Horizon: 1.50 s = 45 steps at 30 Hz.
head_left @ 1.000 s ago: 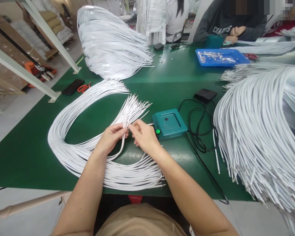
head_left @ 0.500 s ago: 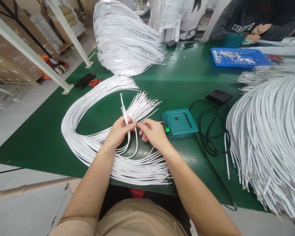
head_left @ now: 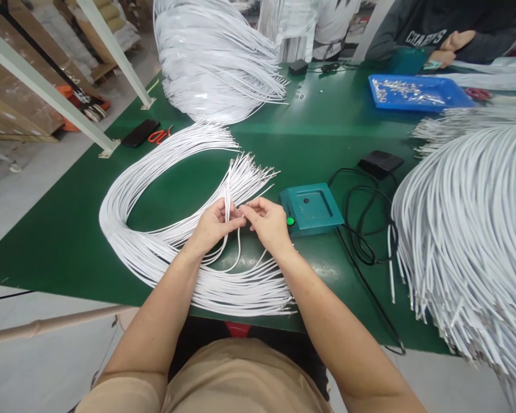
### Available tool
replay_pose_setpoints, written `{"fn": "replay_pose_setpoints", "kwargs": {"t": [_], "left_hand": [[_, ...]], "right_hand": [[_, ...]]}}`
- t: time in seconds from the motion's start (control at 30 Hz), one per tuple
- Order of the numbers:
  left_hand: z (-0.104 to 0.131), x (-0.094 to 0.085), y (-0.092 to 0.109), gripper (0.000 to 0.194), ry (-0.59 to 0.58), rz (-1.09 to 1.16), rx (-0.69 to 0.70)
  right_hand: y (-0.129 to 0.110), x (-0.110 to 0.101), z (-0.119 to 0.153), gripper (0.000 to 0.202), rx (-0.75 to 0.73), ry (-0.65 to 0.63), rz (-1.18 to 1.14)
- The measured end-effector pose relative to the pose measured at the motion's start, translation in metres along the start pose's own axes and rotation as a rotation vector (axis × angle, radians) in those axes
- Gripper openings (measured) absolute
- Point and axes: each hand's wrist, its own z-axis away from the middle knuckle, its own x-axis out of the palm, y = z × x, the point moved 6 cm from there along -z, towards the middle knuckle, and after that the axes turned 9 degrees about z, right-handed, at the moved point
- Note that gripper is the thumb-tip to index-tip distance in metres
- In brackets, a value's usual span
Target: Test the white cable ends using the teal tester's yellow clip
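Observation:
Several white cables [head_left: 227,189] stand up between the fingers of my left hand [head_left: 215,223], which is closed around them. My right hand [head_left: 269,223] pinches the end of one cable right beside the left fingertips; that end is mostly covered by the fingers. This cable [head_left: 239,246] loops down below the hands. Under and behind both hands lies a curved bundle of white cables [head_left: 120,212], its tips fanned out near the middle of the table. Just right of my right hand sits a teal box-shaped device [head_left: 313,209] with a lit green button [head_left: 290,221].
On the green table [head_left: 47,229] are a phone-like black object [head_left: 140,133], red-handled cutters [head_left: 158,136], a black pedal-like block [head_left: 380,164] and coiled black cord. Large cable heaps [head_left: 215,63] stand behind and at right. A blue tray [head_left: 421,100] holds small metal parts; a person sits behind it.
My two hands have come closer together at the pinched cable end. The upright cables in my left hand now stand nearer the fanned tips. The whole view has shifted slightly.

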Motion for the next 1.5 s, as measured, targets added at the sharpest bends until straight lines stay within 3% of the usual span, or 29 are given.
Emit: {"fn": "replay_pose_setpoints", "kwargs": {"t": [0.3,0.47,0.7,0.87,0.97,1.23,1.37,1.5], "left_hand": [[0.001,0.0,-0.001,0.037,-0.022,0.033,-0.01],[0.0,0.003,-0.003,0.035,-0.084,0.034,-0.005],[0.003,0.004,0.0,0.026,-0.155,0.047,0.01],[0.004,0.004,0.003,0.05,-0.168,0.027,0.031],[0.004,0.004,0.0,0.047,-0.176,0.043,0.004],[0.005,0.003,-0.005,0.041,-0.247,0.132,-0.032],[0.005,0.004,0.0,0.043,-0.235,0.201,-0.051],[0.006,0.005,0.003,0.042,-0.21,0.251,-0.117]], "right_hand": [[0.008,0.013,-0.001,0.018,0.236,-0.185,-0.51],[0.0,0.005,-0.001,0.025,0.152,-0.134,-0.404],[-0.005,-0.001,-0.002,0.016,0.089,-0.104,-0.287],[-0.006,-0.001,-0.001,0.013,0.01,-0.098,-0.199],[-0.006,-0.001,-0.001,0.011,-0.042,-0.092,-0.145],[0.009,0.007,-0.005,0.015,0.21,-0.199,-0.224],[0.002,0.003,-0.002,0.028,0.056,-0.161,-0.085],[-0.01,0.005,0.004,0.023,-0.201,-0.154,0.162]]}}
